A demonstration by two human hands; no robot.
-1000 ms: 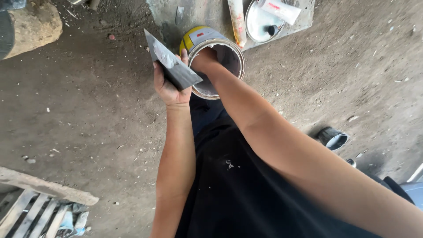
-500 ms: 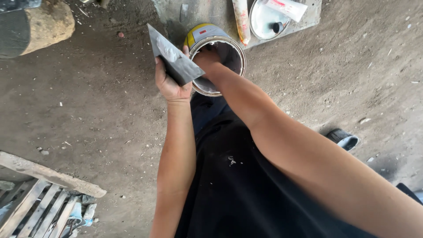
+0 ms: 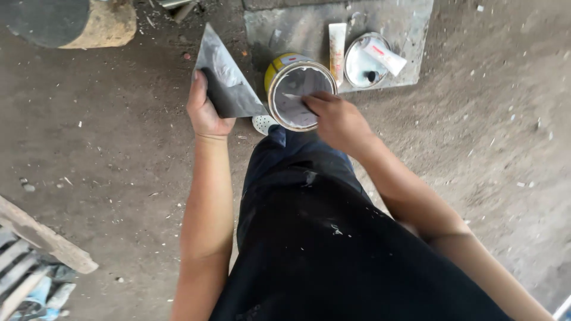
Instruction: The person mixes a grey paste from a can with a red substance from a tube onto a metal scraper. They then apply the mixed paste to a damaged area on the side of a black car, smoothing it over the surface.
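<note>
My left hand (image 3: 205,110) grips a flat grey metal plate (image 3: 225,77) smeared with pale putty, held tilted above the dirt floor. To its right stands an open round can (image 3: 279,77) with a yellow wall and grey-white paste inside. My right hand (image 3: 338,119) reaches over the can's near rim, fingers closed on a small thin tool (image 3: 292,96) whose tip sits in the paste. Most of the tool is hidden by my fingers.
Behind the can lies a grey slab (image 3: 416,35) carrying a white tube (image 3: 337,41), the can's lid (image 3: 360,59) and a second small tube (image 3: 385,56). A log end (image 3: 71,21) is at top left, wooden slats (image 3: 30,249) at lower left.
The view has shifted so the can and slab sit lower in frame. My right hand has drawn back from deep inside the can to its near rim. My left hand still holds the plate.
</note>
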